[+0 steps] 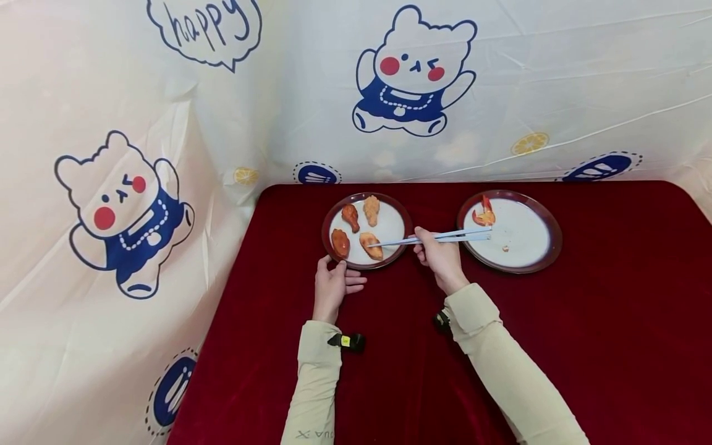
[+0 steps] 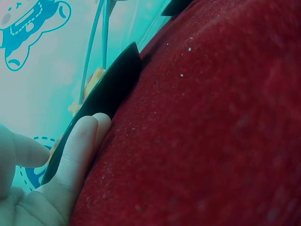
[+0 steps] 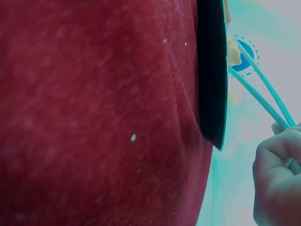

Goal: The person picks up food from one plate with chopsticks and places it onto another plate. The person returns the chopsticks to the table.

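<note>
My right hand (image 1: 439,256) grips a pair of pale blue chopsticks (image 1: 400,241). Their tips meet a golden-brown piece of food (image 1: 371,246), perhaps a chicken wing, on the left plate (image 1: 392,216); whether they pinch it is unclear. Also on that plate lie a reddish-brown drumstick (image 1: 350,216), a paler fried drumstick (image 1: 371,209) and a glazed brown wing (image 1: 340,243). My left hand (image 1: 330,287) holds the plate's near-left rim, and in the left wrist view its fingers (image 2: 77,146) lie along the dark underside. In the right wrist view, both chopsticks slant past the plate's dark side.
A second brown-rimmed white plate (image 1: 528,232) stands to the right, bearing an orange-red shrimp-like piece (image 1: 485,214) and a small crumb (image 1: 505,249). Dark red cloth covers the table (image 1: 389,377). A printed white curtain (image 1: 311,80) hangs behind and at the left.
</note>
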`<action>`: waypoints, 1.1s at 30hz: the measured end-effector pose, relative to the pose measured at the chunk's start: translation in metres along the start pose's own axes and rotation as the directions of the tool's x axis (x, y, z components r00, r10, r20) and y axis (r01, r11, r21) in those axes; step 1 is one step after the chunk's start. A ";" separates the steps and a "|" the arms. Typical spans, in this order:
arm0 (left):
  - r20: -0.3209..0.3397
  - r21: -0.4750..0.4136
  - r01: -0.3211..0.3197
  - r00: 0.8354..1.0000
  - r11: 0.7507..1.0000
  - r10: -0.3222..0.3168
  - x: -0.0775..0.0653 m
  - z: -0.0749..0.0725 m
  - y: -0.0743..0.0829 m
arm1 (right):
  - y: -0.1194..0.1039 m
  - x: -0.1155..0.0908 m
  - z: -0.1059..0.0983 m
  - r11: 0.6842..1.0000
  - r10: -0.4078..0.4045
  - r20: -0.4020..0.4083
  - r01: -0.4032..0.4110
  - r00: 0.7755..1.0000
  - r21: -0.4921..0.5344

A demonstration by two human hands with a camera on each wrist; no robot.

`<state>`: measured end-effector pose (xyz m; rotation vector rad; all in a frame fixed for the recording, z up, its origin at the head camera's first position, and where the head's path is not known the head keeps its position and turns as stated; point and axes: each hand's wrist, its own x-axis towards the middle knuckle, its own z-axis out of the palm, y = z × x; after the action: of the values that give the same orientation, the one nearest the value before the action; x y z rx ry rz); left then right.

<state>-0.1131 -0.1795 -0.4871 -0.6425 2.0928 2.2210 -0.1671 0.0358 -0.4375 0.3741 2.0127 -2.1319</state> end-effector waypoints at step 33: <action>-0.012 0.002 0.008 1.000 1.000 -0.008 0.001 0.001 0.000 | -0.009 -0.013 0.036 0.855 -0.318 0.168 0.358 0.933 -0.375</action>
<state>-0.1144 -0.1791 -0.4875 -0.6652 2.0937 2.2166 -0.1593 0.0005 -0.4233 -0.1632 2.5281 -1.7804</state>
